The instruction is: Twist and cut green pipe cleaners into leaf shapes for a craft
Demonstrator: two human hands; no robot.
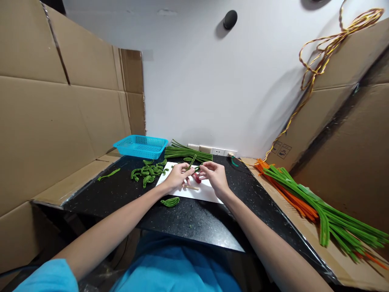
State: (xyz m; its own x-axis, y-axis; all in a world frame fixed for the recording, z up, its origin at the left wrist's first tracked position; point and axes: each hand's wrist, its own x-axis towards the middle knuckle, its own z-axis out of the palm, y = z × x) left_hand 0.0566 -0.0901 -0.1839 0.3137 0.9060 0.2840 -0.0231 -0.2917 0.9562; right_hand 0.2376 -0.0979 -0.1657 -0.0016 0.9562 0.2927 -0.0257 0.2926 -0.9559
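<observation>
A dark green pipe cleaner [191,162] is pinched in the fingers of my left hand [176,177], its straight end pointing up. My right hand [216,177] faces it, fingers closed on a bent part of the same stem. Both hands are above a white sheet [209,195]. Just below the fingertips is a small red thing [197,179], partly hidden, whose kind I cannot make out. A thin tan stick [192,187] is near it, under my left fingers. Left of the sheet lies a pile of bent green pipe cleaner pieces [148,172]; one looped bundle [170,202] rests nearer me.
A blue perforated basket [140,154] stands at the back left. Long dark green pipe cleaners [182,152] lie by the wall sockets [218,151]. Bright green stems [331,219] and orange stems [299,202] lie on cardboard at right. Cardboard walls [91,105] flank the black table [121,202].
</observation>
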